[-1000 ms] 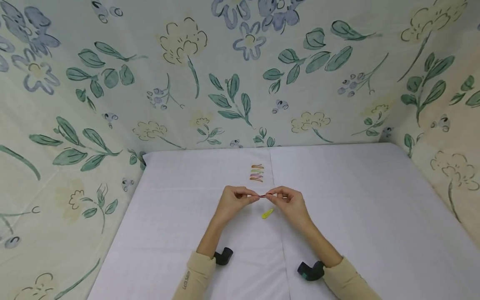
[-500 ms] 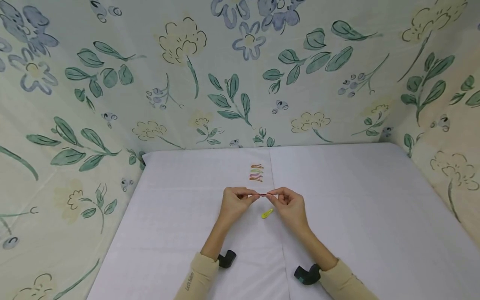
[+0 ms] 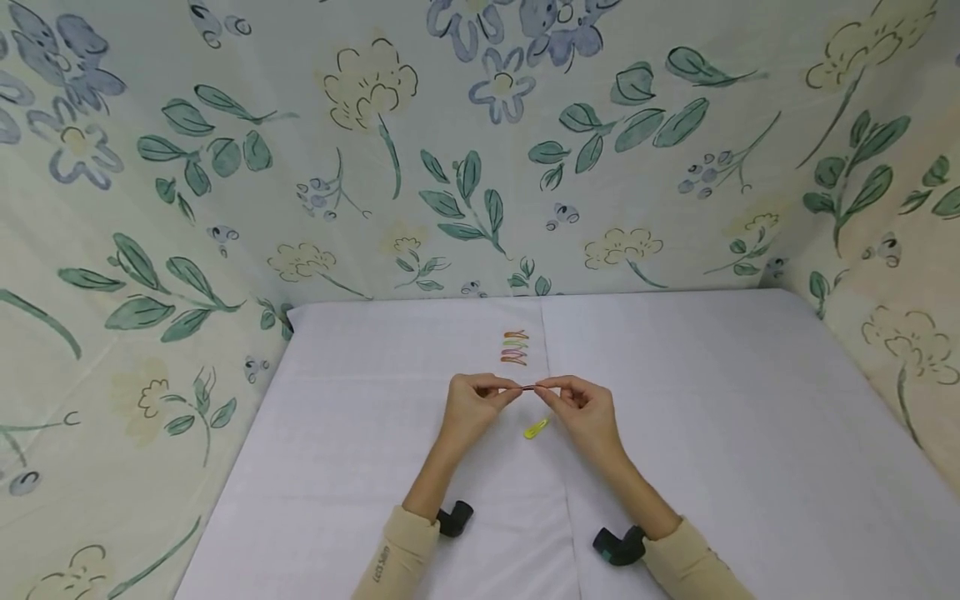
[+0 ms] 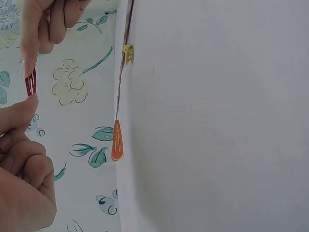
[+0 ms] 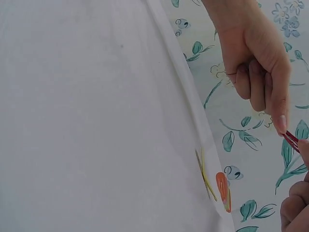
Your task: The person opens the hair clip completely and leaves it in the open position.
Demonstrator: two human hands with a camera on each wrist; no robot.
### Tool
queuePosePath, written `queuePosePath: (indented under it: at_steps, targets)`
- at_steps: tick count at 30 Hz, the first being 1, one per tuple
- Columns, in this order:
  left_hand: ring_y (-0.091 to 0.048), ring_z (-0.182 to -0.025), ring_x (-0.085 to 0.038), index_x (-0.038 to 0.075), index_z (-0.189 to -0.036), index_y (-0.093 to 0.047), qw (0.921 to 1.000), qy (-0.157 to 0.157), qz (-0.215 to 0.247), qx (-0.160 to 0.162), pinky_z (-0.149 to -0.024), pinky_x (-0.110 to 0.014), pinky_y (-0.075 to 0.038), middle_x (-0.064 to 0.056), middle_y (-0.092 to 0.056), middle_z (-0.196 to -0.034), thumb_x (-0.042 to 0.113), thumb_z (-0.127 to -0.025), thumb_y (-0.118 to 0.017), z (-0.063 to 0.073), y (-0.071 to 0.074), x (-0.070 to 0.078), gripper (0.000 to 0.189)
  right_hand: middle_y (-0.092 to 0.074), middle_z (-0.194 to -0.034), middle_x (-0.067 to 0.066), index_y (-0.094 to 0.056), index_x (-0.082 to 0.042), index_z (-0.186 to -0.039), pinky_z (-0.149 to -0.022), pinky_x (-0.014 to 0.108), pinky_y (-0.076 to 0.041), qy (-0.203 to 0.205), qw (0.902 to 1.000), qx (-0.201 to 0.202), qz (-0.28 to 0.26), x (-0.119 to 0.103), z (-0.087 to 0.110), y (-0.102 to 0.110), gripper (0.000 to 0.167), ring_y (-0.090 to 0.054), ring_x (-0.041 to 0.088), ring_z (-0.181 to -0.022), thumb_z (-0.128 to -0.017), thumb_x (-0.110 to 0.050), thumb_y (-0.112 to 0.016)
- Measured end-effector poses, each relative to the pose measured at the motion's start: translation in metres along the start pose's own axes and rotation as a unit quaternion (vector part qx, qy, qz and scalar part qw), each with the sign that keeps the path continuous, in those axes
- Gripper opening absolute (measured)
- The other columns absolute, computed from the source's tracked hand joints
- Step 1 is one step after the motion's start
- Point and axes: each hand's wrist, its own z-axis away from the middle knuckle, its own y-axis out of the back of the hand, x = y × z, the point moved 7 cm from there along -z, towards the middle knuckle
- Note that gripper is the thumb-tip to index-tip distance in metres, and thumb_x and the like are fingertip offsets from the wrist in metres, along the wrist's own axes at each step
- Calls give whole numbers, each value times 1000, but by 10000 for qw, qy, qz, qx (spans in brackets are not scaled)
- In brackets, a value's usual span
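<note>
My left hand (image 3: 472, 407) and right hand (image 3: 585, 412) meet over the white table, with a red snap hair clip (image 4: 31, 86) stretched between their fingertips. The left thumb and index finger pinch one end; the right thumb and index finger pinch the other. In the right wrist view, narrow gaps show between the strips of the red clip (image 5: 291, 141). A yellow hair clip (image 3: 536, 428) lies on the cloth, nearer to me than the pinched clip. Beyond the hands, several hair clips (image 3: 514, 347) in orange, green, pink and red-orange lie in a column.
White cloth (image 3: 360, 433) covers the table, with a seam running front to back. Floral fabric (image 3: 480, 167) hangs behind the far edge and along both sides. A black device (image 3: 455, 518) sits at the left wrist and another (image 3: 618, 546) at the right.
Both hands keep their pinch on the red hair clip and have risen very slightly in the head view. The left forearm has shifted a little to the right. The clips on the table stay put.
</note>
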Motion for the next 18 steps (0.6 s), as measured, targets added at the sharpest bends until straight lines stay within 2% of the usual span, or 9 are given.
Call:
queuePosePath:
  at_steps: [4, 7, 10, 12, 15, 18]
  targets:
    - [-38, -56, -4, 7, -85, -84, 9997, 41, 183, -158, -52, -18, -30, 0, -60, -61, 12, -84, -87, -1, 4, -1, 6, -40, -60, -1, -82, -7, -98, -44, 25, -22, 98, 9995, -258, -169, 4, -2, 1, 11, -31, 2, -51, -87, -7, -82]
    - [-43, -60, -4, 8, -87, -84, 9990, 84, 313, -295, -54, -17, -34, -6, -74, -74, 11, -85, -86, -1, 5, -2, 5, -40, -61, -2, -82, -6, -100, -45, 25, -22, 48, 9993, -357, -110, 4, -2, 1, 11, -31, 1, -52, -88, -5, -81]
    - [-45, -62, -4, 8, -89, -84, 9985, 133, 357, -387, -55, -17, -36, -7, -78, -81, 11, -85, -85, -2, 6, -3, 5, -40, -61, -2, -81, -2, -101, -45, 25, -21, 11, 9991, -425, 0, 0, -1, -1, 12, -30, 0, -53, -89, -1, -79]
    - [-42, -60, -4, 8, -91, -84, 9984, 139, 333, -439, -54, -17, -34, -3, -73, -74, 11, -86, -85, -2, 6, -2, 7, -40, -61, 0, -80, 1, -101, -46, 25, -22, 37, 9989, -461, 35, -7, -1, -1, 13, -30, -1, -54, -89, 2, -77]
    - [-34, -55, -4, 5, -95, -84, 9981, 167, 229, -553, -52, -18, -30, 2, -54, -59, 11, -85, -86, -1, 6, -3, 12, -42, -61, 2, -79, 4, -101, -46, 24, -23, 82, 9986, -517, 64, -20, 1, -2, 12, -31, -1, -54, -89, 3, -76]
    - [-30, -52, -5, 1, -101, -82, 9969, 249, 179, -718, -51, -19, -28, 4, -38, -54, 10, -84, -86, 0, 4, -5, 19, -43, -61, 3, -79, 6, -101, -45, 24, -24, 135, 9983, -562, 77, -28, 2, -2, 12, -31, -1, -54, -89, 4, -76]
